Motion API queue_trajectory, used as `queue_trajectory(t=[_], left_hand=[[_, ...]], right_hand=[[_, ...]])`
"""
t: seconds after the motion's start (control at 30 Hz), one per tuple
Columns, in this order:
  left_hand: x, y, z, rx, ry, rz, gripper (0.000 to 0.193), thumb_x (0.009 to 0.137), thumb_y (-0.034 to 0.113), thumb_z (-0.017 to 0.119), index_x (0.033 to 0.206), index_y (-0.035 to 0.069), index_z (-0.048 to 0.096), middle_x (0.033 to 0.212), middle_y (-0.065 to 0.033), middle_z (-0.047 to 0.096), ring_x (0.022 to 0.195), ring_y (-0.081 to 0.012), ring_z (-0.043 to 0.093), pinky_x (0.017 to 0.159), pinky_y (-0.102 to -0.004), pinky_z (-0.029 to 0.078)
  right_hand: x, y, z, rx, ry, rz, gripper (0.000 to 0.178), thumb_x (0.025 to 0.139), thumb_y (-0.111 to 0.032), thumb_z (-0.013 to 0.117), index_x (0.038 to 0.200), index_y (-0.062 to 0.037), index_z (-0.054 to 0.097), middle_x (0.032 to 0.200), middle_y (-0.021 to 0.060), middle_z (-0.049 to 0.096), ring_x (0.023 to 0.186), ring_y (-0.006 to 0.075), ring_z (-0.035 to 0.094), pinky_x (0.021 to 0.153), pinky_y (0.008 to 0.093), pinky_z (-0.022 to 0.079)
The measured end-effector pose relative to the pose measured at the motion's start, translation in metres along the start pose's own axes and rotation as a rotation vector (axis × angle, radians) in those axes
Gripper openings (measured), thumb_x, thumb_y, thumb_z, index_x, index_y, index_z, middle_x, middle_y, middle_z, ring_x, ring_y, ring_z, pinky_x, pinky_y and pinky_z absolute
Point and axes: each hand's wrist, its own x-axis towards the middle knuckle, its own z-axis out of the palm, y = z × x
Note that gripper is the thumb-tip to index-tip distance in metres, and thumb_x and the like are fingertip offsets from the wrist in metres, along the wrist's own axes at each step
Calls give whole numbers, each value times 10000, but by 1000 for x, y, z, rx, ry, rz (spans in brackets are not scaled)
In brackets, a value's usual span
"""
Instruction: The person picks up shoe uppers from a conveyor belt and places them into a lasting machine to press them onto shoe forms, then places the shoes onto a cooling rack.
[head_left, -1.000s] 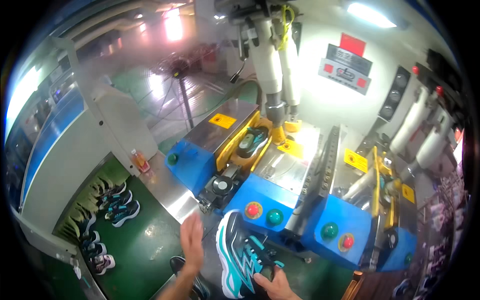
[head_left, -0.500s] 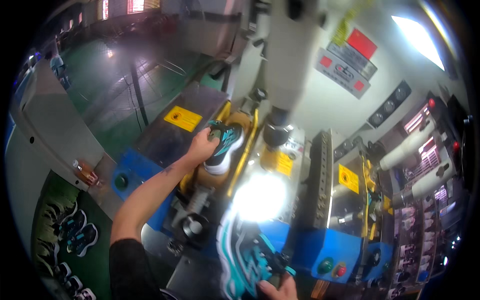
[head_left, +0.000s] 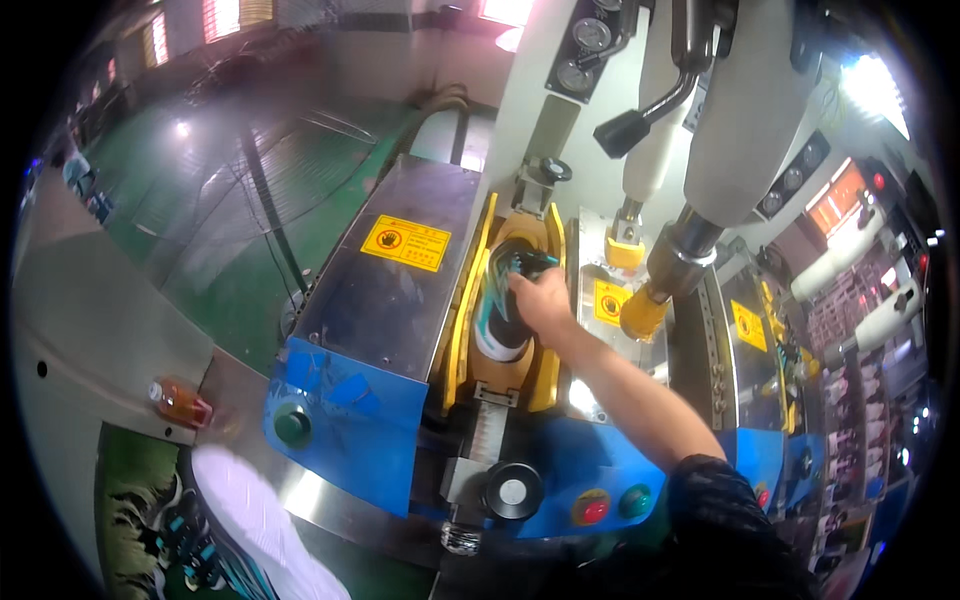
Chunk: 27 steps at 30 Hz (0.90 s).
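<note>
My right hand [head_left: 543, 300] reaches in from the lower right and is closed on the upper part of a black, teal and white sneaker [head_left: 497, 318]. That sneaker sits in the cradle of a pressing machine, between two yellow side pads [head_left: 463, 325]. At the lower left a second sneaker [head_left: 262, 525] shows its pale sole, tilted up, with a dark and teal upper below. My left hand does not show; whatever supports this second sneaker is hidden.
Over the neighbouring cradle hangs a press cylinder [head_left: 683, 255] with a yellow tip. A black knob [head_left: 513, 491] sticks out in front of the cradle. Buttons sit on the blue front panels [head_left: 345, 420]. Several sneakers [head_left: 185, 545] stand lower left, near a bottle [head_left: 180, 402].
My left hand has left the sneaker in the cradle and gone out of view. My right hand has moved from low centre up to the cradle. A sole now shows lower left.
</note>
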Motion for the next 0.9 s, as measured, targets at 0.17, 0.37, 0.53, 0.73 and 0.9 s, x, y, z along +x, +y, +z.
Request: queue_trajectory(t=[0.17,0.37,0.53,0.73,0.9], left_hand=[[-121,33,-30,377,225,-257,744,815,257,672,1322,-179,344,1199,-323,515,1029,-379,571,885,-474,472],[-134,52,30,194,170,-379,679,810,184,618,1314,-185,352,1199,-341,507,1035,-375,572,882,-445,476],[-102,140,118,-249,406,-723,439,892,75,508,1275,-136,468,1259,-258,522,1100,-335,549,937,-416,458],[-158,190,82,-37,13,-524,531,904,308,483,1340,6,449,1323,-142,509,1196,-284,515,1028,-397,402],[-237,220,128,-416,272,-680,558,835,145,554,1342,-40,413,1224,-168,561,1082,-274,581,967,-381,456]], right_hand=[[-13,-34,13,1,-284,-38,473,753,-190,618,1071,122,459,1054,296,570,976,403,607,808,421,509],[-27,-13,56,-238,-12,-237,565,762,-134,597,1204,54,299,1238,279,361,1107,477,470,938,505,437],[-30,5,-12,-210,-152,-327,726,827,-365,593,1306,94,298,1311,309,375,1168,455,468,976,463,426],[-242,43,-153,-190,-217,-1187,684,770,-217,735,1292,88,416,1332,295,436,1259,455,408,1048,499,340],[-318,188,-255,-819,-449,-944,795,761,-309,738,1366,53,370,1453,261,314,1348,443,294,1082,596,221]])
